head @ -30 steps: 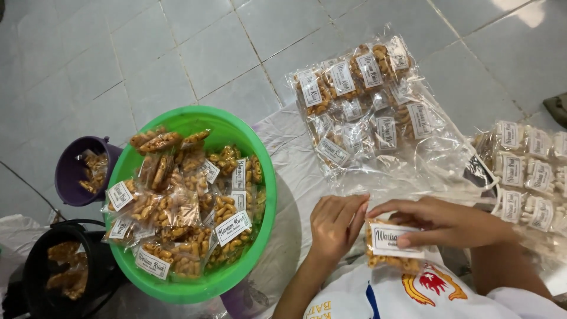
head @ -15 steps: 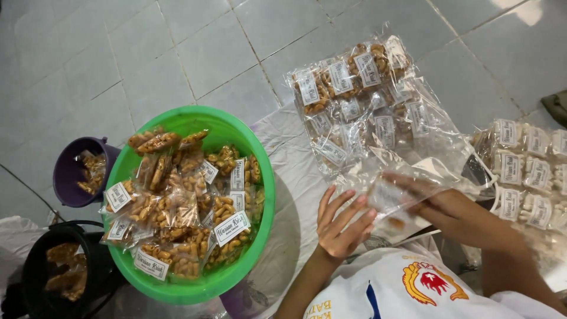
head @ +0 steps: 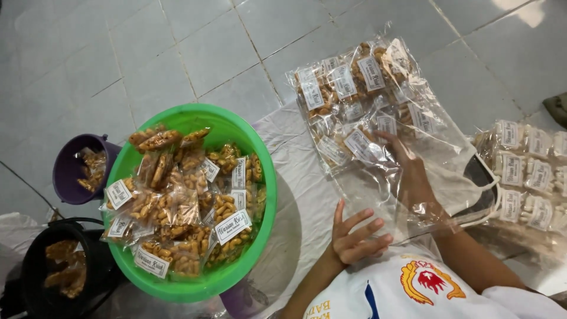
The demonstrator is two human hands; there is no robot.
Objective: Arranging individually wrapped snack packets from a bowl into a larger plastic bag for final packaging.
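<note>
The right hand [head: 413,177] reaches inside a large clear plastic bag [head: 425,136] lying on the grey tiled floor [head: 195,47], fingers spread over small labelled snack packets [head: 354,88] packed at its far end. The left hand [head: 354,236] rests open, fingers splayed, at the bag's near edge, holding nothing. A round green plastic basin [head: 195,118] of more packets stands well to the left.

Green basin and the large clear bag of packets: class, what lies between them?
In the head view, only white cloth lies between the green basin and the clear bag; no packet rests there.
</note>
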